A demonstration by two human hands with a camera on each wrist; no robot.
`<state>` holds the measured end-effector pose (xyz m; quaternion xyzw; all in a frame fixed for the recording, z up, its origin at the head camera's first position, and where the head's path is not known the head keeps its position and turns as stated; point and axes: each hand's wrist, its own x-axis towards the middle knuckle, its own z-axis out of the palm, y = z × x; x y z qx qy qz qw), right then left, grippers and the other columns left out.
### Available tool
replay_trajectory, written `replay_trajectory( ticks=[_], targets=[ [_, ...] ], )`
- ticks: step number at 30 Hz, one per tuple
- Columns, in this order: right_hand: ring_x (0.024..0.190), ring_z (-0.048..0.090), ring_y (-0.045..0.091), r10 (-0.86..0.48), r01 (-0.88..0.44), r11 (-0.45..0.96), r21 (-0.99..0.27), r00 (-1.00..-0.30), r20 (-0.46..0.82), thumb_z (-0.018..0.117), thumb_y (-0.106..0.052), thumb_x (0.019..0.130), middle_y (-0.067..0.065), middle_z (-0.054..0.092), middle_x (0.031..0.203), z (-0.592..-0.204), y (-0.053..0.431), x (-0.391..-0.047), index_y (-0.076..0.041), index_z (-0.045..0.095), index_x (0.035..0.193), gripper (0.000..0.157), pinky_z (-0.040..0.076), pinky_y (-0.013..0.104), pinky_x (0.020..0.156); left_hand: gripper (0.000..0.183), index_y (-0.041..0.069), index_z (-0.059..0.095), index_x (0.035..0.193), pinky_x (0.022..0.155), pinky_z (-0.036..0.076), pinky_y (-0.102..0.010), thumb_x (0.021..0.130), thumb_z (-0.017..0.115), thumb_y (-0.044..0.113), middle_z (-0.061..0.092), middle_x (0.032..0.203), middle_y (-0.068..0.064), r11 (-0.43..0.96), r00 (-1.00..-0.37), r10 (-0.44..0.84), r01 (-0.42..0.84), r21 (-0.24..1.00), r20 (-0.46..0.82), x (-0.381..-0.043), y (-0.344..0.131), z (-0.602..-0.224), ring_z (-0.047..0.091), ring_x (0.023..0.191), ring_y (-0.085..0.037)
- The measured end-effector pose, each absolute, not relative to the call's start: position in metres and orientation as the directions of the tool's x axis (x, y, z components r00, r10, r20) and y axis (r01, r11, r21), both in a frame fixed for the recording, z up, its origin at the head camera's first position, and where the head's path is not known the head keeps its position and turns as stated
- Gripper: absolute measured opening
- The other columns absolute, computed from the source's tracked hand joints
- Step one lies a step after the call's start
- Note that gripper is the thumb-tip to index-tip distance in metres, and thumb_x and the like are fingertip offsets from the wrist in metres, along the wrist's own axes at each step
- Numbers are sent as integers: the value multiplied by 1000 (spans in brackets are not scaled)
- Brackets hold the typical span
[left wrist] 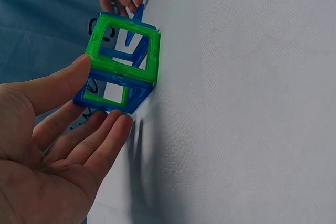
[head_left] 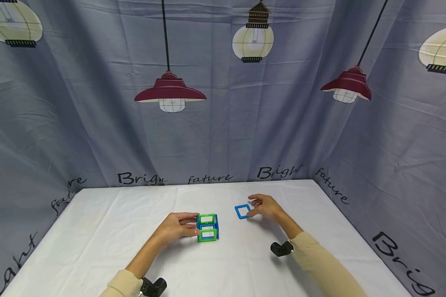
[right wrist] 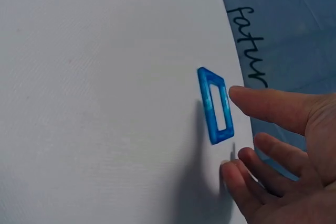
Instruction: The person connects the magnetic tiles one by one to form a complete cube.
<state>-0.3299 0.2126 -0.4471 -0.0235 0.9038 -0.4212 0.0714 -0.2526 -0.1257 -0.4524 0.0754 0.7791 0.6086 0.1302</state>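
Observation:
My left hand point(head_left: 174, 227) holds the left side of a small cube built of green and blue magnetic tiles point(head_left: 217, 227). In the left wrist view the thumb lies against a green frame point(left wrist: 123, 72), and the fingertips are at the blue side below. To the right and farther back, my right hand point(head_left: 266, 207) reaches beside a single blue square magnetic tile point(head_left: 237, 212). The right wrist view shows its thumb close to one edge of the blue tile point(right wrist: 206, 106), with the fingers spread below; whether the thumb touches it I cannot tell.
Both objects are over a white-covered table point(head_left: 96, 231). A grey-blue curtain point(head_left: 215, 140) printed with lamps and lettering surrounds the table at the back and sides. A black device point(head_left: 281, 248) is worn on the right wrist, and another point(head_left: 154, 287) on the left.

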Motion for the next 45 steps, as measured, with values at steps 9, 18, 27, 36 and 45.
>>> replay_trajectory(
  ticks=[9,18,27,36,45],
  targets=[
    [108,56,23,-120,16,627,-779,-986,-117,91,-3,66,11,67,126,-462,215,-334,-5,66,131,69,47,35,94,61,-6,59,137,88,61,-32,81,83,2,63,135,-27,218,-949,299,-37,975,-103,-253,-125,-455,68,117,-36],
    [124,52,31,-159,1,668,-744,-977,-145,89,-5,66,14,61,134,-462,210,-336,-11,66,133,70,42,51,110,62,-5,60,137,87,61,-34,80,84,4,64,133,-26,233,-954,279,-39,972,-105,-253,-126,-452,69,116,-35],
    [112,53,30,-155,-21,703,-711,-980,-124,89,-4,64,14,62,131,-468,208,-339,-12,71,125,64,43,53,106,62,-5,60,137,87,61,-34,81,84,3,64,133,-27,233,-952,288,-37,972,-105,-252,-127,-452,68,116,-36],
    [117,58,30,-112,-22,743,-669,-989,-92,91,-11,67,13,66,127,-463,207,-330,-11,72,119,55,45,53,108,61,-6,59,137,87,61,-33,81,83,2,64,133,-27,216,-948,304,-34,976,-100,-254,-127,-454,68,117,-37],
    [92,58,18,-149,-87,751,-655,-988,-40,93,-23,69,4,68,104,-452,197,-323,-11,73,114,50,50,35,82,62,-5,59,137,88,61,-34,81,83,3,64,133,-27,224,-947,303,-33,974,-101,-255,-127,-454,68,117,-36]
  ],
)
